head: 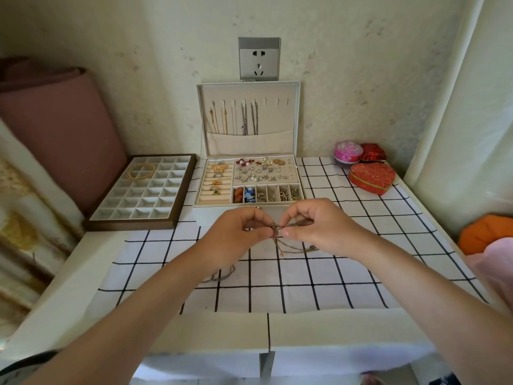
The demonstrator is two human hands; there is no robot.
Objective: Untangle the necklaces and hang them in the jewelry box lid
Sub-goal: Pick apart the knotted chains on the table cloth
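A tangled bronze necklace (291, 245) is held above the checked cloth, its loops drooping below my fingers. My left hand (238, 234) pinches the knot from the left and my right hand (316, 226) pinches it from the right, fingertips almost meeting. Another thin chain (219, 276) lies on the cloth beside my left forearm. The white jewelry box (200, 190) stands open behind my hands, its upright lid (294, 112) fitted with hooks. Gold chains (219, 118) and silver chains (249, 118) hang there, their ends tucked in the lid pocket.
A brown tray of white compartments (97, 222) with a gold chain sits at the left. A red heart-shaped box (372, 177), a pink round box (348, 152) and a small red box (373, 154) stand at back right. An orange and pink bundle (483, 234) lies at the right edge.
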